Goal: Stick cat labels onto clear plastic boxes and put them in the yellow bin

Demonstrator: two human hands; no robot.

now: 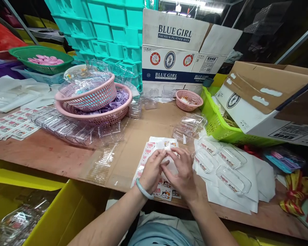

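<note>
My left hand [152,169], with a pale bangle on its wrist, hovers over a stack of sticker sheets [144,158] printed with pink lettering and cartoon cats. Its thumb and index finger are pinched together. Close against it, my right hand [182,171] curls with thumb and fingertips near the left ones. Whatever is between the fingertips is too small and hidden to make out. To the right, clear plastic lids [232,179] with cat labels lie on white paper sheets [242,201]. Just beyond my hands are some clear plastic pieces [187,127].
Stacked pink baskets [92,118] with clear and purple pieces stand left, behind a row of clear plastic boxes [61,126]. Turquoise crates [105,30] and a beer carton [169,51] rise at the back. A lime basket [213,119] and a small pink basket [189,104] are at right.
</note>
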